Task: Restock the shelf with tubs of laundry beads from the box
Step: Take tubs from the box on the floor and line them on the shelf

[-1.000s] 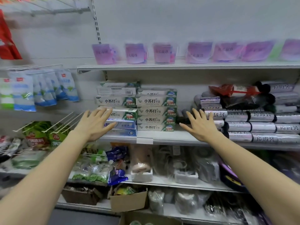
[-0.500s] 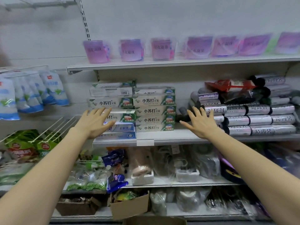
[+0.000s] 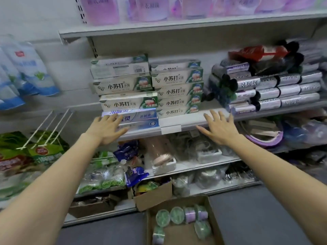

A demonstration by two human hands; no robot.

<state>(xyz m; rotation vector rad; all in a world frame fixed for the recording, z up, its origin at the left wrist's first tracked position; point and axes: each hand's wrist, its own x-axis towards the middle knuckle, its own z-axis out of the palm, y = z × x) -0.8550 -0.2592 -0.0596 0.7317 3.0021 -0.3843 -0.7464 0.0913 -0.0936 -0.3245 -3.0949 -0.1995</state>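
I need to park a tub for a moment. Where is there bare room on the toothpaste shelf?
A bare patch of the middle shelf lies between the toothpaste boxes and the bag rolls, just past the right hand. A narrow front strip before the right toothpaste stack is bare too. Elsewhere it is crowded.

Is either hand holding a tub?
No, the left hand and right hand are open and empty; tubs lie in the box.

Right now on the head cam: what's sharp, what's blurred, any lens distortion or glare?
Head view: print on the toothpaste boxes mid-frame is legible; purple tubs up top and hanging bags at left are smeared; tubs in the box are soft; top shelf edge bows slightly, wide-angle distortion; lighting is flat, no strong glare.
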